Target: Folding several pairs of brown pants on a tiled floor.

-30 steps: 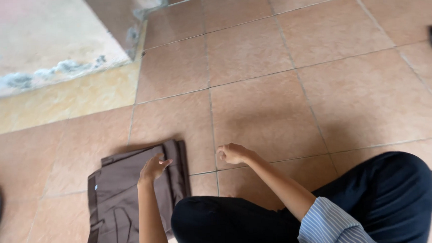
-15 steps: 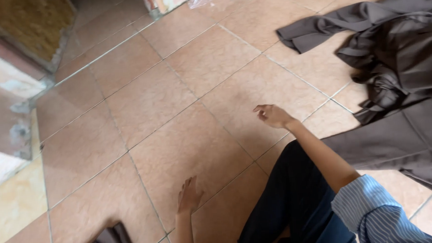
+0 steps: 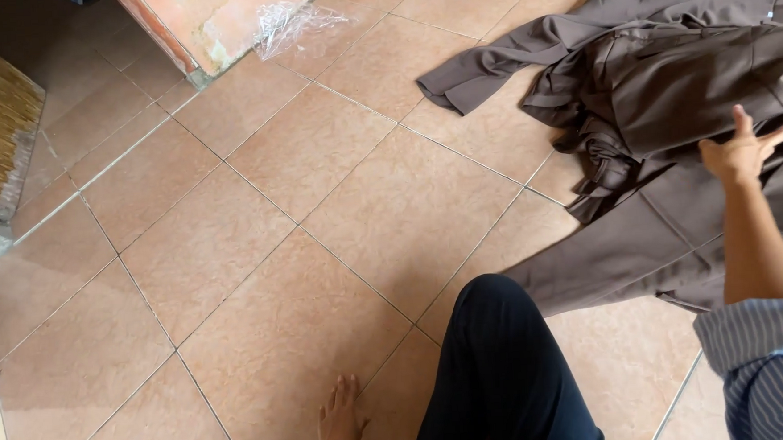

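Left hand (image 3: pixel 340 424) flat on tiled floor (image 3: pixel 259 254), fingers together, holding nothing. Right hand (image 3: pixel 743 150) spread above brown garments (image 3: pixel 672 116) heaped further right. Judged soft, light, limp; best gripped at collar or shoulder seam. Clear plastic wrap (image 3: pixel 296 24) beyond.

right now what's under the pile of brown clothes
Tiled floor shows all around the brown clothes, so they lie straight on it. Anything beneath the crumpled folds is covered. The right hand reaches over them, fingers spread.
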